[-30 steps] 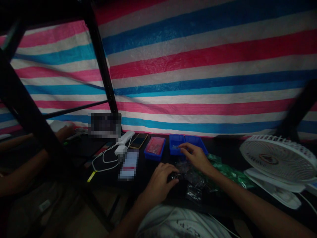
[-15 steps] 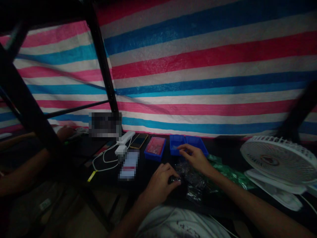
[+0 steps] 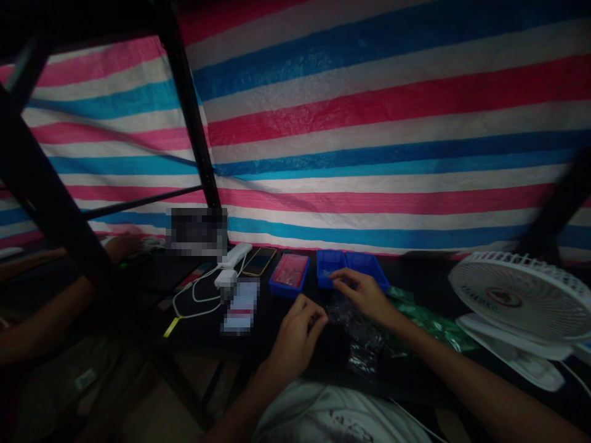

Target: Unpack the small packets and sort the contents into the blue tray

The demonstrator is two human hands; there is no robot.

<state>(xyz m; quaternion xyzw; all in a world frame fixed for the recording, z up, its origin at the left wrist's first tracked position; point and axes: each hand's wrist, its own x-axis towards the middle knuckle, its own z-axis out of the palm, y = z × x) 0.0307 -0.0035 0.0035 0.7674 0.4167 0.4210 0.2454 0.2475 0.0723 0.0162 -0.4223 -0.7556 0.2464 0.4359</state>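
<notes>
My left hand (image 3: 298, 332) hovers over the dark table, thumb and fingertips pinched together. Whatever it may grip is hidden or too small to make out. Beyond it, my right hand (image 3: 367, 297) reaches to the front of a blue bin (image 3: 330, 255) with small pale bits inside. Its fingers are curled with thumb and index close together, and I cannot see what lies between them. Beneath my right wrist lie small clear plastic bags (image 3: 364, 357), dark against the table. Green plastic packaging (image 3: 431, 326) is heaped to the right of that forearm.
A blue box with a pink insert (image 3: 290, 274) holds small clear pieces. Left of it are a phone (image 3: 259, 262), a white power strip (image 3: 237, 255) with cables and a blurred-out sheet. A white fan (image 3: 512, 301) stands right. Another person's arm (image 3: 55, 301) works at far left.
My left hand has risen slightly and moved off a dark, shiny thing that showed at its fingers. My right hand has barely shifted at the blue bin.
</notes>
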